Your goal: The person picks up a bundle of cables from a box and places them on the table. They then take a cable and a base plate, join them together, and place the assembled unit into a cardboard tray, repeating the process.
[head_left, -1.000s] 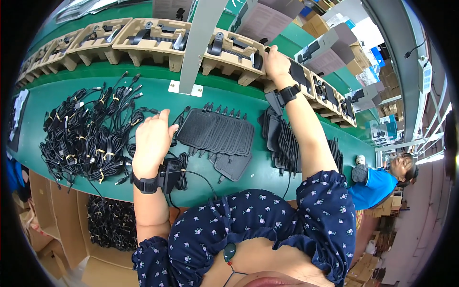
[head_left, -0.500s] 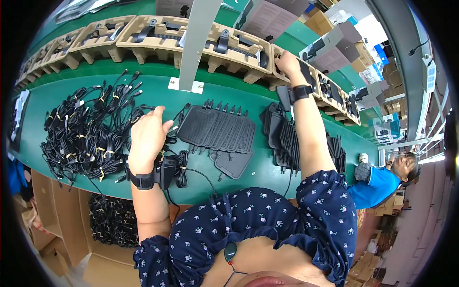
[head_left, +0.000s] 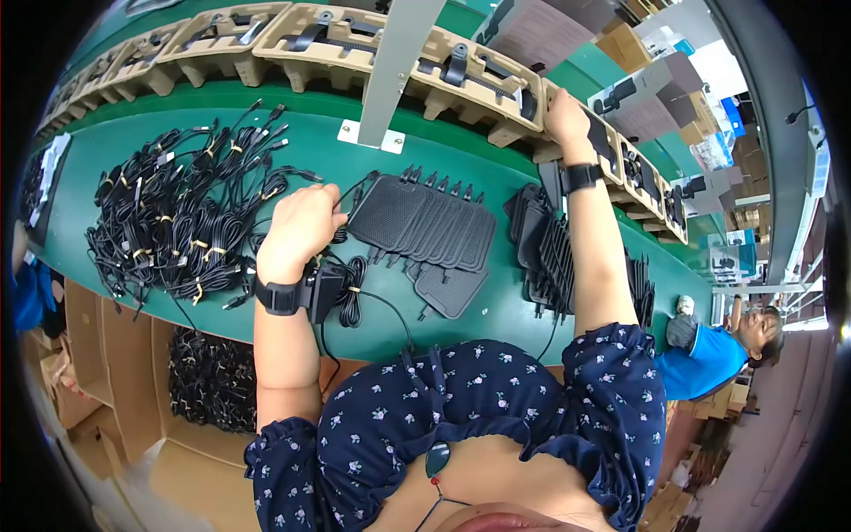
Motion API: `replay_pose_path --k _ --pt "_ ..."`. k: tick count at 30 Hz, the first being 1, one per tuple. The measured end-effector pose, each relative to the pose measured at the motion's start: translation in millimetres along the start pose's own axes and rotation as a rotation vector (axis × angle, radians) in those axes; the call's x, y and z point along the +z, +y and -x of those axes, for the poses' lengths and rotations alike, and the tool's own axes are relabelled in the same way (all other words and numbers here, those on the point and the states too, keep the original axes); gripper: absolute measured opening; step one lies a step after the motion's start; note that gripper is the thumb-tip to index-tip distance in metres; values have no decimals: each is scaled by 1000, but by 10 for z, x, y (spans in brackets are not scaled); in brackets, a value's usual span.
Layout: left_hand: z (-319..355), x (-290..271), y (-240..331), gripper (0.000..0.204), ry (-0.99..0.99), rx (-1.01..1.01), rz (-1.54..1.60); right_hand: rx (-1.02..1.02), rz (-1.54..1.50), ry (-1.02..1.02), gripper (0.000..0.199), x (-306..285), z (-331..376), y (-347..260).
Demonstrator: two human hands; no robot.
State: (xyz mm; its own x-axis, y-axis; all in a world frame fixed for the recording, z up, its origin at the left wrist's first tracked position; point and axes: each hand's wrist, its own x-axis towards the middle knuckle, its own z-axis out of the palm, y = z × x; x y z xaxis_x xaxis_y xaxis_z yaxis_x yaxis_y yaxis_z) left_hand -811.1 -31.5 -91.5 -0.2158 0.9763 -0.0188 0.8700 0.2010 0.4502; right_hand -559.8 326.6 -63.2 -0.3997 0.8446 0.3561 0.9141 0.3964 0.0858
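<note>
Left hand (head_left: 297, 232) closed, seemingly gripping a cable at the pads' (head_left: 425, 232) 9 o'clock; right hand (head_left: 565, 113) grasps tray (head_left: 483, 84), steadying it.

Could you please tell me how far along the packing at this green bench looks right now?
Done: several pulp trays on the line already hold black parts. In hand: the right hand reaches onto a tray, while the left hand rests at the bundled cables. Left: a fanned stack of flat black pads and many cable bundles remain on the bench.
</note>
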Motion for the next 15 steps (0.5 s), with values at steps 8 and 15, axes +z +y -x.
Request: replay_pose_path --k 8,15 --pt "45 39 -63 21 70 -135 -12 -1026 -421 -86 58 -887 1344 -1369" --pt "-48 41 -66 20 90 -160 3 -1130 -294 -445 64 -755 1761 -1630"
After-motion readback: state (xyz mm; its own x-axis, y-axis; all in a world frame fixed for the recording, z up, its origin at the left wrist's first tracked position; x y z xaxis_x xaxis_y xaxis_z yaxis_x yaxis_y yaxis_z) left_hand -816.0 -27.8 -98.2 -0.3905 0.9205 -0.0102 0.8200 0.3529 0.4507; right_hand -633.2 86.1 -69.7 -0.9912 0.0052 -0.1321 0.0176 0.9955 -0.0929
